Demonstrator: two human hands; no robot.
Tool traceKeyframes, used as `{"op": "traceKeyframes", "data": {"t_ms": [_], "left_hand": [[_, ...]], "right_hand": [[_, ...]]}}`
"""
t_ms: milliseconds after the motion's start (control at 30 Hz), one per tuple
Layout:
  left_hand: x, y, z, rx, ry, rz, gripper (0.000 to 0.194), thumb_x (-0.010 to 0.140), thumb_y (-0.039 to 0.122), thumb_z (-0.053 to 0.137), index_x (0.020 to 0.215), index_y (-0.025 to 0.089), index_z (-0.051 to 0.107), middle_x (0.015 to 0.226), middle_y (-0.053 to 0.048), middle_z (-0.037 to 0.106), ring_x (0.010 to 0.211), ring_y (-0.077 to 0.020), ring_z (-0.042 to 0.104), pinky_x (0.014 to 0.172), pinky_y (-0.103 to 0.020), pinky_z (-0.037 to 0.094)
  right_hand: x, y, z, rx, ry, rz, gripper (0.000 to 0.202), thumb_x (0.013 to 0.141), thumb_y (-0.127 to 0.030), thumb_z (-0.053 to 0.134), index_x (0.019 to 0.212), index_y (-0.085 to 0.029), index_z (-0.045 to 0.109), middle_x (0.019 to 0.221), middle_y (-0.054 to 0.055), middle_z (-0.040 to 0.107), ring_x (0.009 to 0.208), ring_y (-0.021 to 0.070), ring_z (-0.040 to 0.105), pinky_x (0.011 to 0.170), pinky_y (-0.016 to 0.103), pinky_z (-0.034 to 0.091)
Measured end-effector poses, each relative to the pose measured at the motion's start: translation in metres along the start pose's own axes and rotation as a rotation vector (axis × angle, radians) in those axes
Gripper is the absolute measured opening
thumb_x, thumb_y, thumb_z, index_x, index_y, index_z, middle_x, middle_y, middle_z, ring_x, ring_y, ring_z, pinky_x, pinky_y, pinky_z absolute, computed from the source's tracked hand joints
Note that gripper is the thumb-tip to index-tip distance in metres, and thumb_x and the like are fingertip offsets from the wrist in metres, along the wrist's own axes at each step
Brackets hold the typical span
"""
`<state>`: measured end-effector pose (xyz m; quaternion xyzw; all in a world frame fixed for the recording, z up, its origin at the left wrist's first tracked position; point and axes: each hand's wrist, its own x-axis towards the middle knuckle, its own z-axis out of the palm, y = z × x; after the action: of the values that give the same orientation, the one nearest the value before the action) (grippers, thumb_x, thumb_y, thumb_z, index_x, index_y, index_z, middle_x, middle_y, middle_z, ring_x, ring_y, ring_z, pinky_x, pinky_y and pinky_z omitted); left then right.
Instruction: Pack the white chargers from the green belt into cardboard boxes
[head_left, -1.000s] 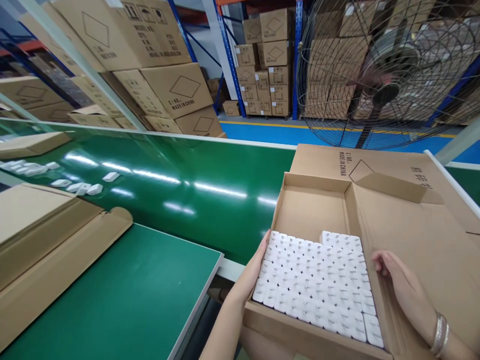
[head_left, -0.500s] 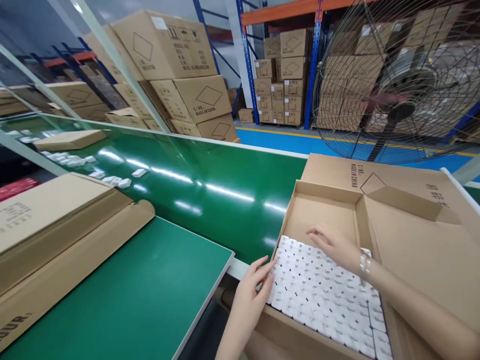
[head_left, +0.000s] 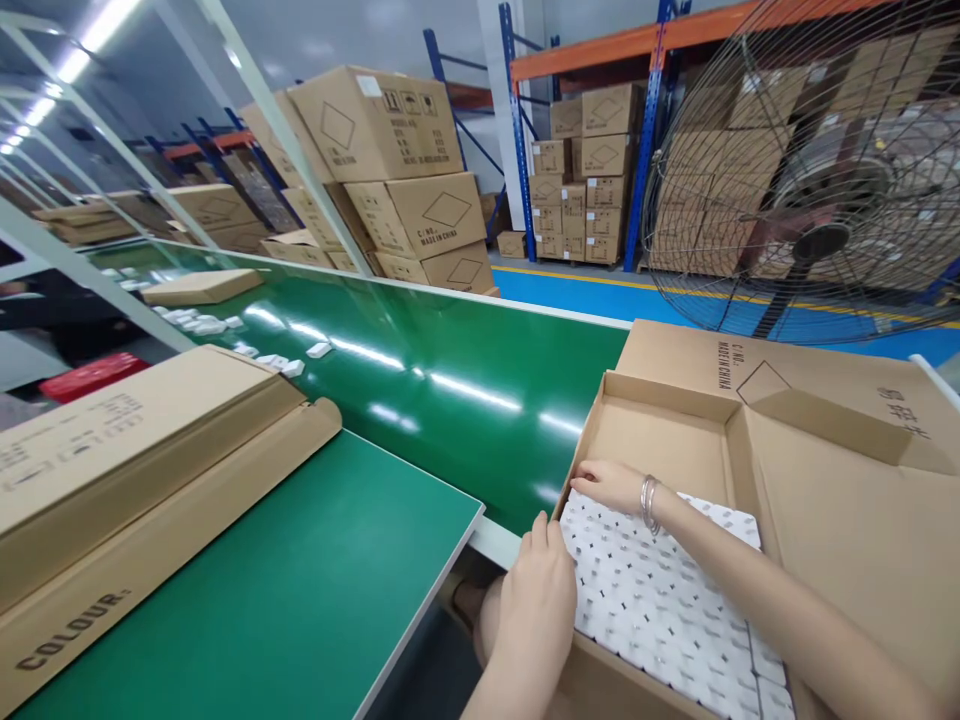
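A cardboard box (head_left: pixel 670 395) on the right holds rows of small white pieces (head_left: pixel 660 580), packed tightly with small metallic-looking marks on top. At the box's left wall is my left hand (head_left: pixel 538 590), fingers together and bent over the rim, thumb hidden. My right hand (head_left: pixel 611 484) reaches across the box, its fingers curled down at the left end of the farthest white row. Its fingertips are partly hidden, so I cannot see what they hold, if anything. The far part of the box shows bare cardboard.
A green conveyor belt (head_left: pixel 457 330) runs behind, carrying loose white pieces (head_left: pixel 319 350) and a flat carton (head_left: pixel 202 287). Nearer left, a large carton (head_left: pixel 142 430) lies on a green table (head_left: pixel 300 570). Stacked cartons (head_left: pixel 416 215) and a big fan (head_left: pixel 817 190) stand beyond.
My right hand has moved left to the box's left wall, its fingers curling down. My left hand's fingers have come together at the rim. The view has tilted up and turned slightly left.
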<state>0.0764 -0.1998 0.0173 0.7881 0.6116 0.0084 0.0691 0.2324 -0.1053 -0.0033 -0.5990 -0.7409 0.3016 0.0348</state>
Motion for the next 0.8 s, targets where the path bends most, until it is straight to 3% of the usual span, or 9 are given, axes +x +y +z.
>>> {"op": "traceKeyframes", "data": {"t_ms": [100, 333, 500, 667, 800], "left_hand": [[0.002, 0.004, -0.008, 0.108, -0.027, -0.018, 0.038, 0.077, -0.005, 0.035, 0.095, 0.012, 0.063, 0.124, -0.013, 0.056, 0.1, -0.0222, 0.061, 0.07, -0.029, 0.055], [0.009, -0.005, -0.007, 0.212, 0.033, 0.151, 0.033, 0.08, 0.0, 0.037, 0.09, 0.011, 0.067, 0.114, -0.015, 0.062, 0.091, -0.0239, 0.062, 0.084, -0.039, 0.049], [0.016, -0.01, -0.007, 0.219, -0.008, 0.222, 0.032, 0.078, 0.0, 0.039, 0.087, 0.011, 0.068, 0.113, -0.013, 0.062, 0.097, -0.0229, 0.06, 0.086, -0.037, 0.048], [0.017, -0.018, -0.005, 0.217, 0.121, 0.347, 0.028, 0.077, 0.001, 0.042, 0.081, 0.01, 0.068, 0.126, -0.016, 0.053, 0.117, -0.0251, 0.049, 0.092, -0.037, 0.046], [0.015, -0.021, 0.005, 0.201, 0.217, 0.346, 0.032, 0.076, -0.001, 0.039, 0.086, 0.009, 0.068, 0.119, -0.016, 0.058, 0.114, -0.0244, 0.051, 0.096, -0.039, 0.043]], "right_hand": [[-0.001, 0.002, 0.0, -0.003, -0.006, -0.011, 0.025, 0.084, -0.033, 0.04, 0.079, -0.02, 0.061, 0.08, 0.003, 0.064, 0.071, 0.0159, 0.056, 0.055, 0.024, 0.033], [-0.002, 0.003, 0.002, 0.012, 0.007, -0.018, 0.024, 0.084, -0.033, 0.041, 0.078, -0.019, 0.06, 0.08, 0.003, 0.064, 0.07, 0.0151, 0.056, 0.055, 0.023, 0.033], [-0.004, 0.0, 0.0, -0.009, 0.042, -0.067, 0.023, 0.084, -0.031, 0.044, 0.074, -0.018, 0.061, 0.074, 0.004, 0.062, 0.067, 0.0159, 0.055, 0.056, 0.025, 0.034], [-0.015, -0.011, -0.009, -0.009, 0.196, -0.24, 0.036, 0.093, -0.036, 0.035, 0.083, -0.018, 0.064, 0.091, 0.007, 0.057, 0.089, 0.0179, 0.051, 0.075, 0.029, 0.037], [-0.02, -0.015, -0.007, -0.017, 0.206, -0.394, 0.046, 0.094, -0.043, 0.033, 0.075, -0.02, 0.067, 0.086, 0.005, 0.052, 0.084, 0.0162, 0.046, 0.072, 0.029, 0.038]]}}
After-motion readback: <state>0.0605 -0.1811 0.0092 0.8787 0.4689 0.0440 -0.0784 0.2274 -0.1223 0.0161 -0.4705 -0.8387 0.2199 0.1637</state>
